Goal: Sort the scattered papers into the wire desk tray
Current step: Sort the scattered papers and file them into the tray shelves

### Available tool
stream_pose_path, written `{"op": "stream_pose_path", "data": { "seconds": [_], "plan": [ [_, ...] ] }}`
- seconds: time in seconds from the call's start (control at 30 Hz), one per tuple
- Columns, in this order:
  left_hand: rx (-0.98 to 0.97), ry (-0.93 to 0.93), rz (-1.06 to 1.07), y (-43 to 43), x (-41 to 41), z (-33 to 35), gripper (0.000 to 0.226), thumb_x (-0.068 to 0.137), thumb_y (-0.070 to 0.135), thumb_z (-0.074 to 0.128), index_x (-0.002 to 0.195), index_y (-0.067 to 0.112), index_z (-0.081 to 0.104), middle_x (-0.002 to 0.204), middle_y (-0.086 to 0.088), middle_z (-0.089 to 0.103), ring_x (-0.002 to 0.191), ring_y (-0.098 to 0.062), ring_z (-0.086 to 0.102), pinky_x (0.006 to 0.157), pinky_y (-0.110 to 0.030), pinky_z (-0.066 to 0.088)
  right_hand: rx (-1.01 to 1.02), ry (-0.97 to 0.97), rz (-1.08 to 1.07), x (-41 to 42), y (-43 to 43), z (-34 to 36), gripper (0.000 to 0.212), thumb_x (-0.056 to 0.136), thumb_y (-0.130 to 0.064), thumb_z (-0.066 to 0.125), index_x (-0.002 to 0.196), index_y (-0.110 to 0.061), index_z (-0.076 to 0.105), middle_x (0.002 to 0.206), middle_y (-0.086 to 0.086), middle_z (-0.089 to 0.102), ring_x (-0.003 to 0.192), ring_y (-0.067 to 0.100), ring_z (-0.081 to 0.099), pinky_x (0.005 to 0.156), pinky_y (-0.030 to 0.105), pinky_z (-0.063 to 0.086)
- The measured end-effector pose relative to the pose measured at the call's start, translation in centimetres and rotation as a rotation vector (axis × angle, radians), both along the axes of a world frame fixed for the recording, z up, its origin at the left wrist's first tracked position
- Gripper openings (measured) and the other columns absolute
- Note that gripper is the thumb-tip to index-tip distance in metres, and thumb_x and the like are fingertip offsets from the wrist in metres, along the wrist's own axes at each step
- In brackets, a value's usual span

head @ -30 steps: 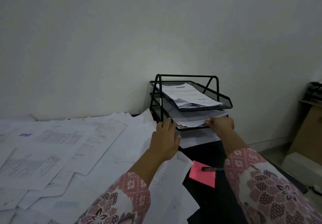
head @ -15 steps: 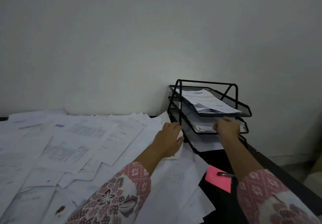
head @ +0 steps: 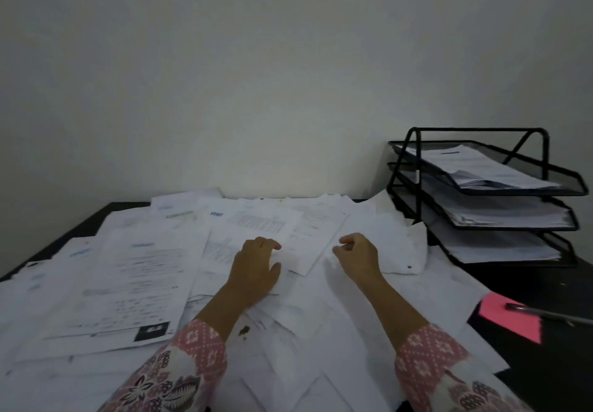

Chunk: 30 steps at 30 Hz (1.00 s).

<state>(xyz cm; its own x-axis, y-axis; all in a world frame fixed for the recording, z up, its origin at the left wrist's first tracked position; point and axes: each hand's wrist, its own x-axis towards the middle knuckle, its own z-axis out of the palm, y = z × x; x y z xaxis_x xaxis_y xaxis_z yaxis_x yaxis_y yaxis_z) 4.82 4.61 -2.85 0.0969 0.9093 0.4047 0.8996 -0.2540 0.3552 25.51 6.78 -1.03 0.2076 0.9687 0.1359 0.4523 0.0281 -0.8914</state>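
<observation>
The left hand (head: 256, 267) presses a loose, unclosed grip on a sheet, likely to pin it for lifting; the right hand (head: 357, 252) hovers loosely curled, holding nothing. Scattered papers (head: 144, 277) cover the desk (head: 545, 376) left of the wire desk tray (head: 481, 187), its three tiers already part-filled.

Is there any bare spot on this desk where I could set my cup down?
Barely. Dark desk shows between the wire tray and the pink note, and along the left back corner. Loose papers cover everything around both hands.
</observation>
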Motion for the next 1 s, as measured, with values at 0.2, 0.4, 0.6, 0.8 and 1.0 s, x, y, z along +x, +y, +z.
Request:
{"op": "stream_pose_path", "data": {
  "seconds": [0.2,0.4,0.6,0.8,1.0],
  "plan": [
    [-0.083,-0.105,0.068,-0.8,-3.7,-1.2,0.065,0.073,0.059,0.057,0.120,0.013,0.058,0.121,-0.002,0.057,0.111,-0.019,0.053,0.093,-0.031,0.042,-0.052,-0.214,-0.019,-4.6,0.6,-0.9,0.033,0.088,-0.027,0.063,0.106,0.000,0.057,0.106,0.015,0.058,0.106,0.027,0.057,0.077,0.024,0.039],
    [0.090,-0.222,0.006,-0.7,-3.9,-2.3,0.023,0.085,0.026,0.067,0.094,0.005,0.066,0.088,-0.005,0.062,0.078,-0.015,0.055,0.065,-0.021,0.039,-0.191,-0.141,-0.083,-6.6,2.3,-0.3,0.054,0.077,-0.026,0.077,0.115,0.004,0.052,0.121,0.019,0.053,0.103,0.029,0.059,0.071,0.027,0.045],
    [0.220,-0.233,-0.020,-0.4,-3.9,-2.3,0.010,0.088,0.014,0.064,0.084,0.005,0.068,0.073,-0.006,0.064,0.063,-0.014,0.053,0.057,-0.018,0.037,-0.228,-0.005,-0.098,-6.3,3.6,-0.5,0.042,0.073,-0.008,0.077,0.105,0.006,0.055,0.109,0.021,0.063,0.092,0.028,0.061,0.070,0.030,0.049],
    [0.248,-0.214,0.028,0.1,-3.6,-1.2,0.021,0.092,0.009,0.055,0.109,0.004,0.067,0.097,-0.011,0.069,0.085,-0.022,0.065,0.075,-0.024,0.048,-0.225,0.002,-0.027,-4.9,4.1,0.2,0.022,0.079,0.003,0.061,0.100,0.004,0.057,0.098,0.019,0.061,0.082,0.029,0.057,0.062,0.029,0.047],
    [0.265,-0.334,-0.027,0.3,-1.4,0.0,0.018,0.091,0.010,0.056,0.104,0.007,0.068,0.097,-0.006,0.070,0.088,-0.018,0.065,0.078,-0.029,0.053,-0.318,0.000,0.099,-2.9,3.3,1.2,0.026,0.080,0.011,0.048,0.103,0.001,0.051,0.093,0.018,0.054,0.065,0.023,0.049,0.051,0.027,0.038]
  ]
}}
